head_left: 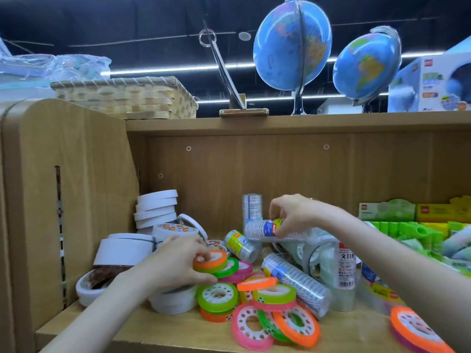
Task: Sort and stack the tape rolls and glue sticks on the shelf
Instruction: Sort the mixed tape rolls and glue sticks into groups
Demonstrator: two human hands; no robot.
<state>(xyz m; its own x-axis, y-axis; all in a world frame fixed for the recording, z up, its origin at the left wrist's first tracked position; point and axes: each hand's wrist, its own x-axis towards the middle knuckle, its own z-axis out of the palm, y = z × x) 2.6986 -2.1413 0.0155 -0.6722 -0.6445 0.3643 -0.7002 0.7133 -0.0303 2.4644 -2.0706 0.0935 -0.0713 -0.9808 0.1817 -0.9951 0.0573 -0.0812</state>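
Observation:
My left hand (178,263) grips an orange and green tape roll (212,262) on top of a heap of coloured tape rolls (270,309) on the wooden shelf (163,329). My right hand (293,215) pinches a wrapped tube of clear tape rolls (262,229), lifted above the pile and lying sideways. Another such tube (252,207) stands upright at the back. More clear tape tubes (300,281) lie on the shelf. White tape rolls (156,208) are stacked at the back left.
Green and yellow packs (407,225) fill the shelf's right side. An orange roll (415,329) lies at the front right. The shelf's side panel (63,187) closes the left. On the top board stand a woven basket (127,96) and two globes (293,44).

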